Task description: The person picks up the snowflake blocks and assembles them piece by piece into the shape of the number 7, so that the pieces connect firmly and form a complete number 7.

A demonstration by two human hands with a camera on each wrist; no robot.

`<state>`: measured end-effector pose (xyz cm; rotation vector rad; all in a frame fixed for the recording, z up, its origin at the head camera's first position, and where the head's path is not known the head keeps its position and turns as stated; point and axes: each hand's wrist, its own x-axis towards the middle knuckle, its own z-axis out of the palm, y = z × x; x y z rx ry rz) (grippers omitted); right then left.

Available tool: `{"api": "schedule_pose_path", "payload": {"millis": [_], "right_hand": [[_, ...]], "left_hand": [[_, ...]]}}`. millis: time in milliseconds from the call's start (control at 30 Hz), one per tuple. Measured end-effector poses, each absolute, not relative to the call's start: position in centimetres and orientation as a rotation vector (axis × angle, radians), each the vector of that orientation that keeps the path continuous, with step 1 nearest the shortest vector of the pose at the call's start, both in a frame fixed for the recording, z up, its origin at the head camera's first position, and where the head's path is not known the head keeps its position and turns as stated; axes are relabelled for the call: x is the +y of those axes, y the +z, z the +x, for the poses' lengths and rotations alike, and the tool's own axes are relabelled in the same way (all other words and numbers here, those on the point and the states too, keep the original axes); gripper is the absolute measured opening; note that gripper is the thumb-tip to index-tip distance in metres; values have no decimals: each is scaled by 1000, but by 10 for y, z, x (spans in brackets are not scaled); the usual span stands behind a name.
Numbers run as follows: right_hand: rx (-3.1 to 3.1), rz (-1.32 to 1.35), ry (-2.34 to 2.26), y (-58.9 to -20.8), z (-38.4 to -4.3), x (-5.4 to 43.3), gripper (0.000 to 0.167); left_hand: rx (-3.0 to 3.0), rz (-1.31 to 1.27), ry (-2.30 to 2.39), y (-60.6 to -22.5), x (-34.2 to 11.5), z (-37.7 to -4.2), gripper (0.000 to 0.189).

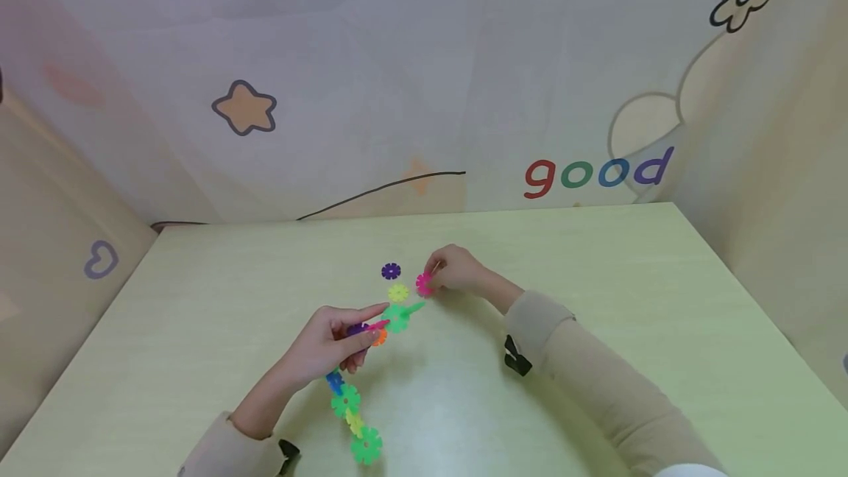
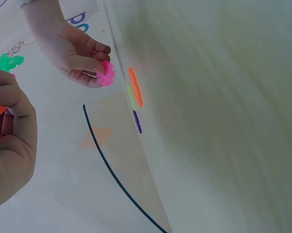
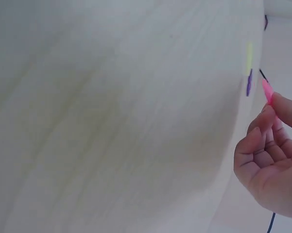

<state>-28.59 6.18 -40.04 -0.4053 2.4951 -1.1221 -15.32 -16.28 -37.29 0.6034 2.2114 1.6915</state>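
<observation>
My left hand [image 1: 324, 348] grips a chain of notched plastic snowflake discs. A light green disc [image 1: 397, 319] stands at its upper end, and a larger green disc [image 1: 366, 446] hangs at the lower end below blue, green and yellow ones. Fingers hide the chain's middle. In the right hand [image 1: 457, 269], thumb and fingertips pinch a single pink disc [image 1: 422, 284], held apart from the chain. The right wrist view shows this pink disc [image 3: 267, 91] edge-on between thumb and forefinger.
On the table [image 1: 563, 278] lie a purple disc [image 1: 391, 271] and a yellow disc [image 1: 398, 292], just left of the right hand. The left wrist view also shows an orange disc [image 2: 135, 87] flat on the tabletop. A printed cloth [image 1: 371, 94] hangs behind the table's back edge.
</observation>
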Motion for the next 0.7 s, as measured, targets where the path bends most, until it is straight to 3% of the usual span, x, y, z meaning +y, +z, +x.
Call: {"api": "schedule_pose_path", "payload": {"millis": [700], "right_hand": [[2270, -509, -1420, -373, -243, 95, 16]], "left_hand": [[2221, 619, 1692, -371, -159, -152, 40]]}}
